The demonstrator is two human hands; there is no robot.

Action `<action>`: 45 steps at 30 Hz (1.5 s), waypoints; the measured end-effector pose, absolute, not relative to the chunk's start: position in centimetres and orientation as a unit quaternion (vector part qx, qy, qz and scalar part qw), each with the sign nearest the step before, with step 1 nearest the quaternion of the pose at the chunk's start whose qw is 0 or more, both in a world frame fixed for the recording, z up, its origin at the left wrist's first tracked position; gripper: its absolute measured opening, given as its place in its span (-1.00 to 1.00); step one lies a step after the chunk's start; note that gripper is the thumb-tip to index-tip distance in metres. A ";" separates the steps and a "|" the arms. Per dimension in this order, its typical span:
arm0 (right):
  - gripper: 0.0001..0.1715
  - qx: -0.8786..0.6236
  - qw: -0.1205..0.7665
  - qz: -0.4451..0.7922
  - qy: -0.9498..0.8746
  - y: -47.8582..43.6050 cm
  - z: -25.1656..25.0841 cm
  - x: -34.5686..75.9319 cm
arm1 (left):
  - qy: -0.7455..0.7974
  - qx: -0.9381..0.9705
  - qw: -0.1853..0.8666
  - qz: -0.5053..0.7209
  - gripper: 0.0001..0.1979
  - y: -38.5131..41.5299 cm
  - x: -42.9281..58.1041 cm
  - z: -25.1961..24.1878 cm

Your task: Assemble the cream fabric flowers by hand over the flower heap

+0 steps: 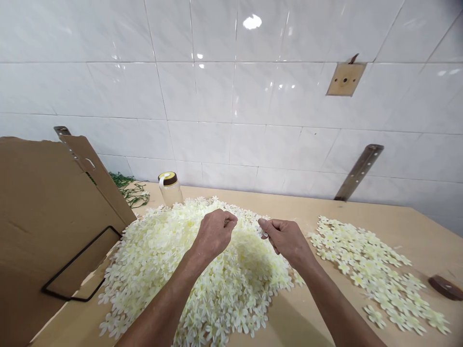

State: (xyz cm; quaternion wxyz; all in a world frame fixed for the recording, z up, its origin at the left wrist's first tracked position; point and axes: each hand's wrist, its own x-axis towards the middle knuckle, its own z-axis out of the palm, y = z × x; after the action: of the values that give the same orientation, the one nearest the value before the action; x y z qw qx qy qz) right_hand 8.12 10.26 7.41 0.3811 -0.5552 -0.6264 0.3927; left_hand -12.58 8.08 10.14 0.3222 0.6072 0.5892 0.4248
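Note:
A large heap of pale yellow-white artificial flower heads (152, 260) covers the middle of the table. Over its upper part, my left hand (215, 232) is closed with thumb and fingers pressed together; whatever it pinches, if anything, is too small to make out. Just to the right, with a small gap between them, my right hand (285, 237) pinches an artificial flower (262, 232) between thumb and fingers. Only the white petals of that flower show. On the right side of the table, a flatter spread of similar flower heads (365, 260) lies beyond my right forearm.
A clear jar with a brown and yellow lid (170, 190) stands behind the heap. Green stems (132, 193) lie at the back left, beside a cardboard box (54, 217) with a black wire frame (77, 260). A brown round object (445, 287) sits far right. Tiled wall (217, 96) behind.

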 end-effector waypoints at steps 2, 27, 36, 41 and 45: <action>-0.36 -0.567 0.371 0.373 -0.633 10.4 7.3 8.1 | 0.584 0.615 0.313 0.426 -0.84 8.0 -12.6 10.1; -0.57 -0.437 0.358 0.527 -0.635 8.7 8.9 7.4 | 0.500 0.618 0.426 0.431 -0.84 6.6 -10.7 10.4; -0.54 -0.445 0.402 0.500 -0.624 8.9 9.1 7.8 | 0.500 0.604 0.406 0.469 -0.86 6.6 -11.2 11.5; -0.46 -0.424 0.409 0.525 -0.614 8.7 9.2 7.7 | 0.499 0.599 0.412 0.472 -0.81 6.6 -11.4 11.6; -0.44 -0.400 0.387 0.543 -0.629 8.5 9.3 7.6 | 0.475 0.597 0.478 0.436 -0.66 6.6 -11.0 11.6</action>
State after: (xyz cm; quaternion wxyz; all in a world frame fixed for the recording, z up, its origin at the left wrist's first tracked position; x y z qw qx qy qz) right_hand 7.61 8.47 9.28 0.3867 -0.4001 -0.6286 0.5434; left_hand -11.05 6.57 11.60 0.4777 0.5968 0.4750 0.4359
